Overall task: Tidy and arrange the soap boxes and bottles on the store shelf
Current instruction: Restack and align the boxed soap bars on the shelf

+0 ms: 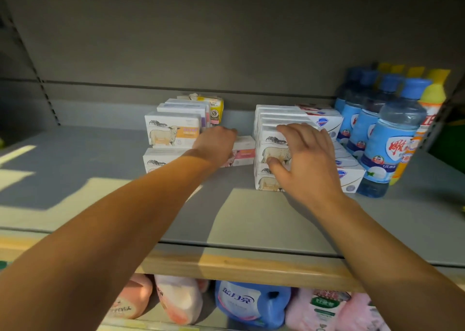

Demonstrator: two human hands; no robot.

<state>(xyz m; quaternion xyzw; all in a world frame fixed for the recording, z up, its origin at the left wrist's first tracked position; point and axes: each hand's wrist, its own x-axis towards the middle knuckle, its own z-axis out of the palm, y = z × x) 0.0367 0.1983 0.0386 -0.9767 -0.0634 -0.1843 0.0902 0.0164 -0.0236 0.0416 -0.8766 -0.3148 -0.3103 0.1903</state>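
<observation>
Right hand (305, 158) spread flat on the sheep-box stack (270, 152) at shelf (100, 167) centre, left hand (216, 142), grip hidden, reaches the pink box (242, 152) at its 9 o'clock; uneven push could topple it.

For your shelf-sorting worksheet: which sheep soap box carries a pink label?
The low box in the gap between the stacks, beside the left hand; the other sheep boxes show orange or plain.

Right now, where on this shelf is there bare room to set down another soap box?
Bare shelf runs left of the sheep-print soap boxes, and along the front edge. The gap between those and the right stack holds a pink box and the left hand. Blue-capped bottles crowd the right.
</observation>
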